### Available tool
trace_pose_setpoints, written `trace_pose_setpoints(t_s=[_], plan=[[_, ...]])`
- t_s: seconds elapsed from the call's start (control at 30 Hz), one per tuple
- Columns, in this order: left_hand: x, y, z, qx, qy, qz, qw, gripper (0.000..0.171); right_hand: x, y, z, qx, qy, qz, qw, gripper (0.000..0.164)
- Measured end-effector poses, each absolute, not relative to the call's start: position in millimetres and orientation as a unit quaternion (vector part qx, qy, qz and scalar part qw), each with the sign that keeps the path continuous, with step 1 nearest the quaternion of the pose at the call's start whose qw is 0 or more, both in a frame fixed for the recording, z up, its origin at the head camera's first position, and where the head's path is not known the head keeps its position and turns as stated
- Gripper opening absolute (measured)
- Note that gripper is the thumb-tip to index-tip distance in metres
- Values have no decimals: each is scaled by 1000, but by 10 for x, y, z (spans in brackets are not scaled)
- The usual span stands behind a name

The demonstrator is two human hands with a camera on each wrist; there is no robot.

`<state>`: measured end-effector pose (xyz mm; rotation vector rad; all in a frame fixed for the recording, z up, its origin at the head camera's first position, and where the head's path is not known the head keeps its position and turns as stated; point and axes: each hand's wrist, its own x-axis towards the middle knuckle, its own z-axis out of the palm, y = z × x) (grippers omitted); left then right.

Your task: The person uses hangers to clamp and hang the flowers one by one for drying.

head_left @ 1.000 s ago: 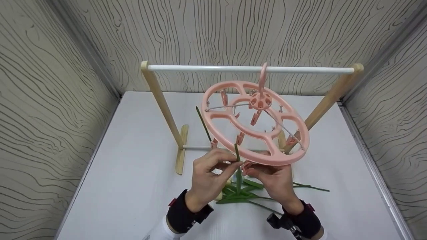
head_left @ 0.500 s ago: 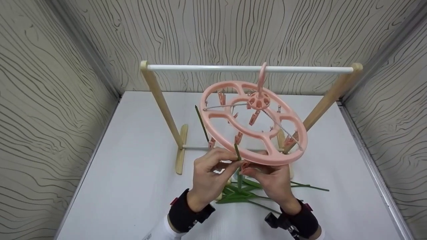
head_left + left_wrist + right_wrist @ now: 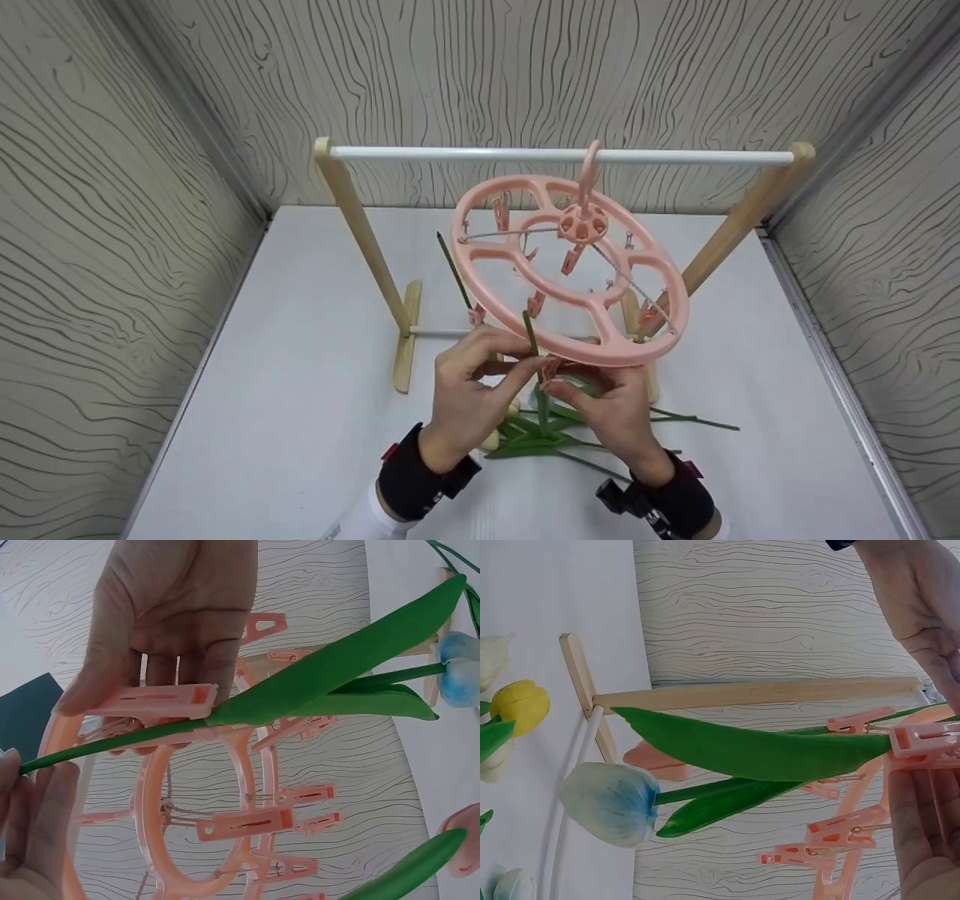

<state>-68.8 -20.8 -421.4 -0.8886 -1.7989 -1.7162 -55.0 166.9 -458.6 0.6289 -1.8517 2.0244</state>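
1. While the left hand [image 3: 465, 390] pinches the stem between thumb and fingers, the tulip [image 3: 757, 756] hangs head down; should that pinch slacken before anything else grips, it would probably drop onto the loose tulips [image 3: 525, 451] below.
2. Between the hands, at the near rim of the pink hanger [image 3: 622, 351], the stem runs by the mouth of a clip [image 3: 157, 699]; whether it is clamped, I cannot tell. If the leaf base got nipped instead of bare stem, the hold might be poor. The tulip looks intact: pale bloom [image 3: 609, 802] flushed blue near the stem, two long green leaves.
3. Farther right, the right hand [image 3: 622, 409] holds that clip between thumb and fingers. A tug could swing the hanger, merely hooked over the bar [image 3: 450, 154], and shift the clip.
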Motion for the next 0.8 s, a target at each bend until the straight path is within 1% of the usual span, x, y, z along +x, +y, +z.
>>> trace_pose_setpoints(t_s=[0.1,0.4,0.67,0.8], plan=[[-684,-224,-4227,-320,-662,-633,243,21,-538,1668,-4591,202,-666,700,164,56],[-662,-282,-4324,-312,-670,-632,234,22,-549,1709,-4662,209,-667,692,178,48],[-608,-348,-4501,-271,-694,-640,188,14,-545,1821,-4777,194,-697,666,181,47],[-590,-360,-4612,-272,-705,-631,177,12,-547,1940,-4853,195,-701,663,174,48]])
